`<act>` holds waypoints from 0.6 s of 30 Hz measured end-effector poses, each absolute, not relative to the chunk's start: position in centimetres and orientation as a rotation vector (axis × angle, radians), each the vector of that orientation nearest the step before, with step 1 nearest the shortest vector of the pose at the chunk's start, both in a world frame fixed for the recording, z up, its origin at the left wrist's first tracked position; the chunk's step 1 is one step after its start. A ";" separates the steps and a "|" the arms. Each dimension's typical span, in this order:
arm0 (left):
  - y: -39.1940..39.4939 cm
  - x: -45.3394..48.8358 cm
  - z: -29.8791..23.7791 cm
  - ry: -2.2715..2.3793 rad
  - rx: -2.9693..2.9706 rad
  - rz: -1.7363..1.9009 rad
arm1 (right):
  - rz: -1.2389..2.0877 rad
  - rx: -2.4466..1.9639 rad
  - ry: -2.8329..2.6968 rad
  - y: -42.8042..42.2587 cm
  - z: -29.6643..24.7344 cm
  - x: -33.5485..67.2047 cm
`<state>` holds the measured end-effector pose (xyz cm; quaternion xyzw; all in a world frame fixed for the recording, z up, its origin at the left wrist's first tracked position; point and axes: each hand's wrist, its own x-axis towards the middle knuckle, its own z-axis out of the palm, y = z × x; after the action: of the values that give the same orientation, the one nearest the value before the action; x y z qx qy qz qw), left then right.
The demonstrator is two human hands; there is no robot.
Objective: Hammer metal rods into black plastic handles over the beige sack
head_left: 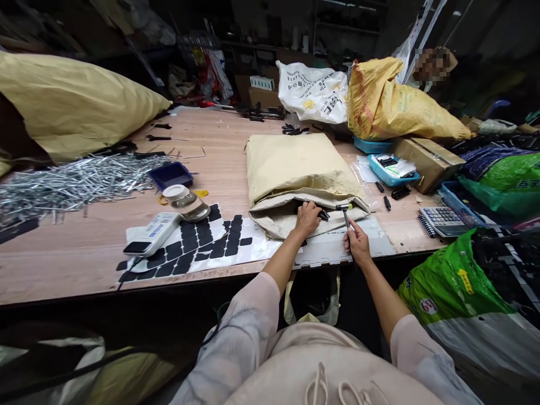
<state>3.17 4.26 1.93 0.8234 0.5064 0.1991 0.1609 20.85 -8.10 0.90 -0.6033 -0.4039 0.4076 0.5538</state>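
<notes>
Right hand (358, 243) clamped on small hammer (346, 218), right of frame centre; left hand (309, 218) at mouth of beige sack (291, 160), mid-frame, by black parts (324, 215), can't tell if gripping.

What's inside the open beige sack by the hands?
A few black pieces show at the mouth of the beige sack, beside the left hand. Anything deeper is covered by the sack's top and lost in shadow.
</notes>
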 end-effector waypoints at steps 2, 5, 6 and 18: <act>4.2 3.0 1.7 1.480 2.342 0.572 | 0.966 -1.421 -0.951 -8.1 0.9 20.8; 3.7 2.4 1.9 1.515 2.346 0.515 | 0.971 -1.407 -0.944 -8.2 1.0 20.8; 3.5 2.2 2.0 1.509 2.345 0.484 | 0.972 -1.405 -0.942 -8.2 1.1 20.8; 0.3 -0.4 -0.5 1.227 2.093 0.750 | 0.964 -1.425 -0.945 -8.2 1.0 20.7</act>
<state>-0.40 0.32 -0.46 0.7871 0.4614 0.2822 0.2965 20.66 -8.21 1.04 -0.6034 -0.4004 0.4082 0.5558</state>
